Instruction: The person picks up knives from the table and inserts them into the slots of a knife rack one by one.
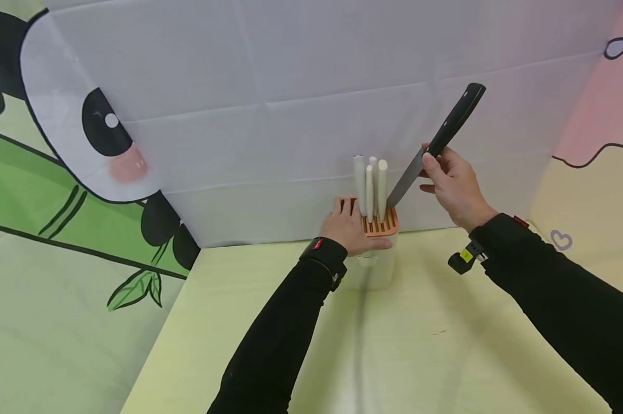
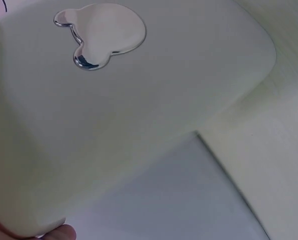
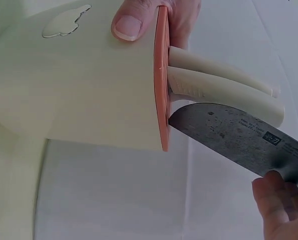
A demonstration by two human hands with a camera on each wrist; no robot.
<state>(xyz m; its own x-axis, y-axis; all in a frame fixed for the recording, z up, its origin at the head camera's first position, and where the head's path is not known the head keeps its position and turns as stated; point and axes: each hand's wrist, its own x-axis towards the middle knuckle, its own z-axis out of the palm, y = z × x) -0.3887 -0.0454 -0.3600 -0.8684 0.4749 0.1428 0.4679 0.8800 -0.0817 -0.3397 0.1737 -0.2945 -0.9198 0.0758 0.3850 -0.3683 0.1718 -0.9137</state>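
A knife with a black handle [image 1: 456,118] and a grey blade [image 3: 239,140] slants above the right side of the knife block [image 1: 382,275]. My right hand [image 1: 457,187] pinches it where blade meets handle. In the right wrist view the blade tip meets the edge of the orange slotted top [image 3: 162,107]. Several white-handled knives [image 1: 360,181] stand upright in the slots. My left hand [image 1: 346,231] grips the block's upper left, with its thumb [image 3: 127,25] across the front. In the left wrist view a shiny bear-shaped emblem [image 2: 113,30] marks the pale block.
The block stands on a pale yellow table [image 1: 415,356], close to a white cloth backdrop [image 1: 290,144]. A cartoon panda face is printed at its left. Green printed cloth [image 1: 57,322] lies along the table's left side.
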